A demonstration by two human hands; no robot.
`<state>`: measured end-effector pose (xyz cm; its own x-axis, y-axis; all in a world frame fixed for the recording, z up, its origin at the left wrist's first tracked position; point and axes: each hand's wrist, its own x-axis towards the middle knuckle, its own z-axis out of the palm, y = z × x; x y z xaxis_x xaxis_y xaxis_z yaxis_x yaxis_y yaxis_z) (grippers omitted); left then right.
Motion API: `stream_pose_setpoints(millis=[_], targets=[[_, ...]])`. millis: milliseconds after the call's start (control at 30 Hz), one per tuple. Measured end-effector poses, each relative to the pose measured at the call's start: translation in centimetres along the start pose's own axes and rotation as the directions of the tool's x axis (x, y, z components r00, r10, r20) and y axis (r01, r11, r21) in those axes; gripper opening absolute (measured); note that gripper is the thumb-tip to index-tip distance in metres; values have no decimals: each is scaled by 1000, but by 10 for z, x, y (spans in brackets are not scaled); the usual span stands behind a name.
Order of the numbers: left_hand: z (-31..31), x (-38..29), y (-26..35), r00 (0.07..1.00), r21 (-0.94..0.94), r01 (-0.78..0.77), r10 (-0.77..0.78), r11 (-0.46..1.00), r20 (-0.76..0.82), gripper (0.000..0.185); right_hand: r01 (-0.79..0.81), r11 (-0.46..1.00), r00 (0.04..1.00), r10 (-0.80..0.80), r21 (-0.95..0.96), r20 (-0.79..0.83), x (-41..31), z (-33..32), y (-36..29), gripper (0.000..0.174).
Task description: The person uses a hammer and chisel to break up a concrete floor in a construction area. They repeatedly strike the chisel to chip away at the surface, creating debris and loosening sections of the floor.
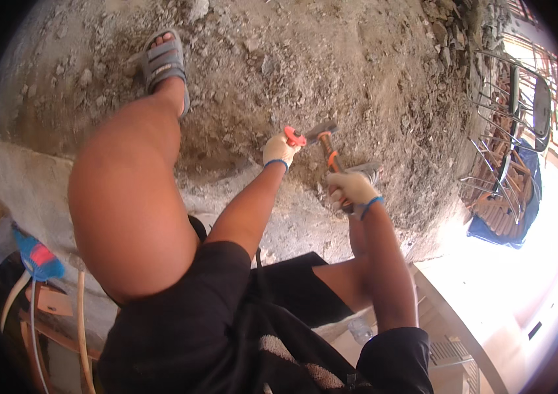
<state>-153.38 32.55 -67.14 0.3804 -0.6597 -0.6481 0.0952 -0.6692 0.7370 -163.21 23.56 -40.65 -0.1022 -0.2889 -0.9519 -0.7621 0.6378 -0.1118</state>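
Around the handle of a hammer (330, 147) with an orange and black grip closes my right hand (352, 189), in a pale knit glove with a blue cuff. The hammer's metal head lies close to the red guard of a chisel-like hand tool (295, 136). My left hand (279, 150), gloved the same way, is shut on that tool; its shaft and tip cannot be made out. Both hands are over rough, broken ground (308, 88) of soil and rubble. Whether the hammer touches the tool is unclear.
My sandalled foot (165, 59) rests on the rubble; the other is partly hidden behind my right hand. A concrete ledge (210, 194) runs beneath my arms. Metal-framed chairs (515, 118) and a blue sheet (530, 167) lie right. A blue broom head (40, 256) and wooden poles stand lower left.
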Motion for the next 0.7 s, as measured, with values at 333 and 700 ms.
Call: stream_pose_setpoints(millis=[333, 700], targets=[[-3, -8, 4, 1000, 44, -12, 12, 999, 2, 49, 589, 800, 588, -520, -113, -619, -111, -118, -138, 27], [-13, -11, 16, 992, 103, 88, -96, 991, 78, 49, -124, 989, 989, 130, -82, 67, 16, 14, 4, 29]])
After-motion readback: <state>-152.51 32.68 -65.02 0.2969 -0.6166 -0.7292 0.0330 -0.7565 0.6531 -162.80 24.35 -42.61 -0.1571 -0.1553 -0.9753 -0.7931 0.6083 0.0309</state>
